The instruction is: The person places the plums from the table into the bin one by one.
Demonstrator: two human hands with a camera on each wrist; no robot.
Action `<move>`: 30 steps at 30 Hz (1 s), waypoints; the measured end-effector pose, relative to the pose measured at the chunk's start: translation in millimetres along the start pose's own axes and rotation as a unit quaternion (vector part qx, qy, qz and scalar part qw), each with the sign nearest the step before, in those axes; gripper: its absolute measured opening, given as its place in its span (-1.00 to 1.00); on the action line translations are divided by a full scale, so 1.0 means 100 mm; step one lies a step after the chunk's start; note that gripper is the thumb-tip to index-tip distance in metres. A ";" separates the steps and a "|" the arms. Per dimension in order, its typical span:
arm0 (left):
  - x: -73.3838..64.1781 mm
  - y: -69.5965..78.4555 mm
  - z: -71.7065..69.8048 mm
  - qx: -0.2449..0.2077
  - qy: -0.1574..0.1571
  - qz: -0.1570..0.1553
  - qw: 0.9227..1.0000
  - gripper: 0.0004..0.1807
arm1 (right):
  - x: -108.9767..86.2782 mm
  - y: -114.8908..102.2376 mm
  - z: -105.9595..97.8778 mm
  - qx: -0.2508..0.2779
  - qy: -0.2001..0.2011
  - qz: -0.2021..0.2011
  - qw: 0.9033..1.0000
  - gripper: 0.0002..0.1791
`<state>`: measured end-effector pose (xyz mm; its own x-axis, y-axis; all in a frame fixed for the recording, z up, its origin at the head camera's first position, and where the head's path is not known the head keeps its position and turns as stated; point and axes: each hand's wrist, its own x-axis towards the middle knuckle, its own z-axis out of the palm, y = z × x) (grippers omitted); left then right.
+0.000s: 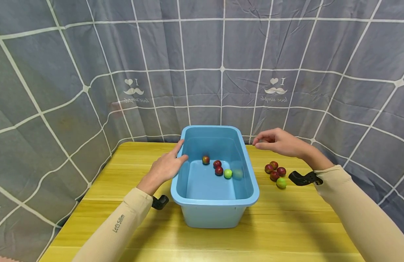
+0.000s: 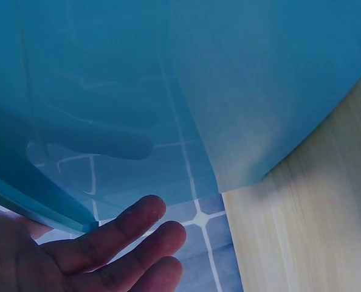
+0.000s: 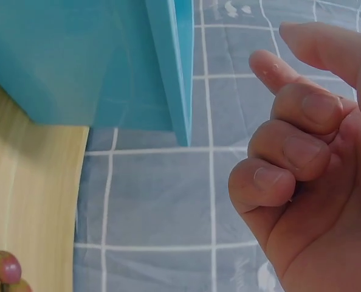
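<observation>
Head view: tub (image 1: pixel 215 202) sits upright on the worktop (image 1: pixel 136 163), one of the person's hands on each side, as I see it on my feed.
Left hand (image 1: pixel 166 166): at tub's left rim, thumb over the edge, wide; in the left wrist view I get three fairly straight fingers outside the tub. Grip pressure: can't tell.
Right hand (image 1: pixel 280 142): raised, just right of the tub, nothing held that I can see; narrow gap between thumb and index, other three fingers loosely curled in the right wrist view.
Tub fruit: three red fruit (image 1: pixel 219 170) on the floor, two close together, one a bit left and farther back; green fruit (image 1: pixel 228 173) just right of the pair.
Pale patch (image 1: pixel 237 174): blurred, greenish, beside that green one; fruit or reflection, I can't tell.
Worktop fruit: loose cluster (image 1: pixel 274 176) right of the tub, four red, one green nearest me.
Sleeves (image 1: pixel 352 214): beige, black wrist units (image 1: pixel 304 178) below the hands.
Curtain (image 1: pixel 202 47): grey, white grid, behind everything.
</observation>
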<state>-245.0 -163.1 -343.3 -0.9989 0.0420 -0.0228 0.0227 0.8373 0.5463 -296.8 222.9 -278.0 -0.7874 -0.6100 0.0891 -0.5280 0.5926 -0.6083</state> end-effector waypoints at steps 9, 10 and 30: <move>-0.01 -0.02 0.01 0.005 -0.001 0.002 1.000 -0.22 | -0.19 0.24 -0.01 0.036 0.037 0.020 0.998 -0.74; -0.01 -0.02 0.01 0.006 0.000 0.002 1.000 -0.22 | -0.21 0.27 -0.01 0.043 0.040 0.022 0.998 -0.74; 0.00 -0.02 0.01 0.010 0.003 0.004 1.000 -0.22 | -0.52 0.90 0.09 0.138 0.098 0.063 0.984 -0.65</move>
<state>-245.1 -164.3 -345.2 -0.9989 0.0457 -0.0144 0.0312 0.8481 0.5290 -300.8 303.1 -344.2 -0.9014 -0.4121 0.1328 -0.3373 0.4759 -0.8123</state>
